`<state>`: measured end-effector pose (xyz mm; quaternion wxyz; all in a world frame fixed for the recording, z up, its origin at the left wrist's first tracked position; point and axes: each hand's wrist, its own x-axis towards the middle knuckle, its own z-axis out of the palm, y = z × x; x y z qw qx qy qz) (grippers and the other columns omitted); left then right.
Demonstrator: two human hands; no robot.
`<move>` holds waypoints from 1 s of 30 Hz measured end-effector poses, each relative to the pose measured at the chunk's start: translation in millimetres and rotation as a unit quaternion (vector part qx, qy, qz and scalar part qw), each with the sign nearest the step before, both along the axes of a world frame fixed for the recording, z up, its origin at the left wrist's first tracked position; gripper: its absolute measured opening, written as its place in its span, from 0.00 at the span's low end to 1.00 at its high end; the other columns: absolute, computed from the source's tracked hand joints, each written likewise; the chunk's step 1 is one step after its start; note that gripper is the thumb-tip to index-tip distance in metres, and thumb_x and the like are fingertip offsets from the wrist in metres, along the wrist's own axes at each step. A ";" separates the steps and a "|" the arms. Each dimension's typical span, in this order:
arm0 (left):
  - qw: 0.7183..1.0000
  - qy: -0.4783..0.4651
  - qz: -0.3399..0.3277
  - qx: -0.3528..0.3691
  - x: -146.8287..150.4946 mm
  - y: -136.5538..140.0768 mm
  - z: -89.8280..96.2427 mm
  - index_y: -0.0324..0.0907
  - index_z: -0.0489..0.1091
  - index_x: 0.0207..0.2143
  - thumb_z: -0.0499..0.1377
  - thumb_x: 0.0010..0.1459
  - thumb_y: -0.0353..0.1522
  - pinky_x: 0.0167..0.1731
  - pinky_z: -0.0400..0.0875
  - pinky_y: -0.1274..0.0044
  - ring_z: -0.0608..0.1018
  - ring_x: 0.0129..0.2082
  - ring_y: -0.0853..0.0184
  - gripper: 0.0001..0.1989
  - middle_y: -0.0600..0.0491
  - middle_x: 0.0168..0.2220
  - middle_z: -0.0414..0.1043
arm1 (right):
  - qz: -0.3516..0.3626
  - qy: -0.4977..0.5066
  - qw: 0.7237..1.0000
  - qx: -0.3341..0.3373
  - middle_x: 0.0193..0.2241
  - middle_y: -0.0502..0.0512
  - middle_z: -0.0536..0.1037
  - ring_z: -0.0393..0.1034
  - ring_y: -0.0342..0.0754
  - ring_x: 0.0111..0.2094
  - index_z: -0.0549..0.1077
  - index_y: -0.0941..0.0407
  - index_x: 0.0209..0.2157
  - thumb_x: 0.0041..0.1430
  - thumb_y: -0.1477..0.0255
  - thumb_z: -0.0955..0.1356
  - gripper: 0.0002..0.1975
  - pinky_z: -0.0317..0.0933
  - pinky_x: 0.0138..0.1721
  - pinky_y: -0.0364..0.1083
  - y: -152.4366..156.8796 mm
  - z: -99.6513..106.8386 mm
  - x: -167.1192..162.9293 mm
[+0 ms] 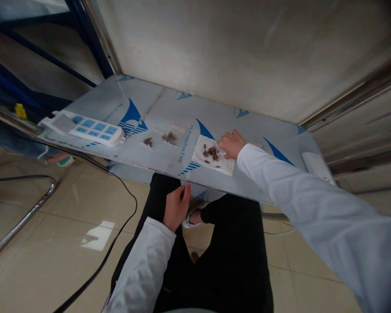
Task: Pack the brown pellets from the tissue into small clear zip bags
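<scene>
The right hand, right of centre in the frame, has its fingers bent at the right edge of a white paper sheet; whether they clamp anything cannot be told. Brown capsules lie clustered on that sheet. The left hand, lower centre, is curled, its grip hidden. Two clear bags and a power strip lie left of centre on the film-covered table.

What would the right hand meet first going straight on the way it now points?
The right hand would probably meet the small brown pieces on the white sheet first, though its height above them is unclear.
</scene>
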<state>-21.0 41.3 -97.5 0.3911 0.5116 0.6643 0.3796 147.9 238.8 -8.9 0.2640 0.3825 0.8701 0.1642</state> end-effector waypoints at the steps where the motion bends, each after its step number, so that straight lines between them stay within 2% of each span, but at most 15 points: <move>1: 1.000 0.001 -0.001 -0.002 -0.2 0.2 0.0 0.41 0.62 0.19 0.47 0.62 0.43 0.23 0.55 0.80 0.66 0.19 0.72 0.22 0.57 0.18 0.63 | 0.005 -0.002 1.000 0.006 0.40 0.65 0.76 0.64 0.59 0.47 0.74 0.61 0.41 0.48 0.75 0.71 0.16 0.51 0.45 0.55 -0.3 -0.6 1.3; 4: 1.000 0.007 0.002 0.002 -0.8 0.5 0.0 0.41 0.63 0.19 0.47 0.62 0.42 0.23 0.56 0.80 0.67 0.20 0.72 0.22 0.57 0.18 0.65 | 0.022 0.007 0.999 0.027 0.40 0.63 0.76 0.63 0.58 0.47 0.74 0.60 0.41 0.50 0.76 0.70 0.14 0.48 0.47 0.56 -1.8 -1.6 6.1; 9: 1.000 0.013 0.001 0.008 -1.7 1.2 -0.3 0.41 0.64 0.20 0.46 0.62 0.42 0.24 0.56 0.80 0.67 0.20 0.72 0.22 0.57 0.18 0.64 | 0.045 0.035 0.998 0.032 0.41 0.67 0.74 0.62 0.59 0.47 0.74 0.63 0.40 0.48 0.78 0.70 0.14 0.47 0.47 0.56 -6.0 2.6 11.5; 11: 1.000 0.011 0.000 0.006 -3.0 1.4 -0.5 0.41 0.64 0.20 0.46 0.62 0.43 0.24 0.56 0.80 0.67 0.20 0.72 0.22 0.57 0.18 0.64 | 0.030 0.064 0.997 0.025 0.42 0.66 0.74 0.62 0.59 0.47 0.73 0.61 0.42 0.49 0.74 0.71 0.16 0.49 0.46 0.56 -5.7 6.5 18.1; 13: 1.000 0.005 0.005 0.007 -4.6 1.0 -0.7 0.41 0.64 0.20 0.46 0.62 0.42 0.24 0.56 0.80 0.67 0.21 0.73 0.22 0.57 0.19 0.64 | -0.029 0.119 0.992 0.018 0.43 0.64 0.74 0.62 0.60 0.48 0.71 0.58 0.46 0.50 0.68 0.71 0.20 0.51 0.46 0.55 -3.0 10.2 33.2; 15: 1.000 -0.001 0.014 0.009 -5.7 0.1 -0.7 0.40 0.64 0.21 0.46 0.62 0.42 0.24 0.57 0.80 0.67 0.21 0.73 0.22 0.58 0.19 0.63 | -0.137 0.185 0.973 0.024 0.44 0.63 0.74 0.64 0.60 0.48 0.69 0.56 0.50 0.50 0.61 0.70 0.26 0.55 0.44 0.55 1.0 11.3 58.0; 17: 1.000 -0.006 0.020 0.016 -6.0 -0.8 0.0 0.40 0.64 0.21 0.46 0.62 0.42 0.24 0.57 0.80 0.67 0.21 0.73 0.22 0.58 0.18 0.63 | -0.242 0.228 0.942 0.040 0.44 0.64 0.74 0.67 0.60 0.45 0.67 0.58 0.52 0.51 0.56 0.69 0.30 0.59 0.41 0.54 4.2 7.9 89.1; 20: 0.999 0.003 0.031 0.033 -8.4 1.7 3.2 0.40 0.65 0.22 0.46 0.63 0.43 0.24 0.57 0.80 0.67 0.21 0.73 0.22 0.58 0.19 0.63 | -0.345 0.257 0.901 0.058 0.42 0.70 0.75 0.69 0.63 0.43 0.66 0.62 0.51 0.52 0.53 0.67 0.33 0.62 0.38 0.55 2.3 -7.6 132.4; 22: 0.997 0.029 0.053 0.049 -15.1 10.1 6.2 0.40 0.67 0.24 0.46 0.62 0.43 0.24 0.58 0.80 0.68 0.21 0.72 0.21 0.57 0.20 0.65 | -0.391 0.283 0.873 0.073 0.44 0.75 0.72 0.68 0.68 0.46 0.66 0.63 0.50 0.50 0.49 0.67 0.35 0.62 0.38 0.58 -4.2 -22.5 149.6; 24: 0.990 0.074 0.093 0.070 -27.4 26.0 8.6 0.40 0.69 0.28 0.48 0.62 0.43 0.26 0.61 0.80 0.70 0.23 0.72 0.19 0.56 0.23 0.69 | -0.409 0.311 0.853 0.093 0.47 0.80 0.69 0.65 0.74 0.49 0.64 0.64 0.51 0.48 0.46 0.65 0.40 0.61 0.39 0.63 -12.5 -36.7 155.4; 26: 0.975 0.140 0.140 0.097 -44.2 48.3 9.2 0.39 0.71 0.33 0.51 0.60 0.42 0.31 0.64 0.79 0.74 0.28 0.69 0.16 0.52 0.29 0.73 | -0.411 0.347 0.834 0.119 0.50 0.82 0.67 0.63 0.75 0.50 0.61 0.64 0.54 0.47 0.44 0.65 0.43 0.59 0.41 0.65 -20.2 -46.7 153.5; 28: 0.945 0.236 0.188 0.123 -62.2 72.5 7.9 0.39 0.72 0.39 0.52 0.60 0.39 0.38 0.66 0.74 0.75 0.35 0.65 0.15 0.48 0.35 0.75 | -0.396 0.392 0.817 0.151 0.51 0.81 0.66 0.62 0.73 0.52 0.59 0.64 0.56 0.48 0.46 0.65 0.43 0.58 0.43 0.64 -26.4 -51.8 148.9; 30: 0.908 0.333 0.230 0.109 -77.8 93.0 5.5 0.39 0.70 0.47 0.54 0.58 0.39 0.45 0.63 0.68 0.71 0.46 0.57 0.18 0.43 0.46 0.72 | -0.362 0.437 0.803 0.183 0.51 0.78 0.66 0.61 0.70 0.52 0.60 0.63 0.57 0.50 0.48 0.65 0.41 0.56 0.46 0.62 -32.2 -53.4 145.2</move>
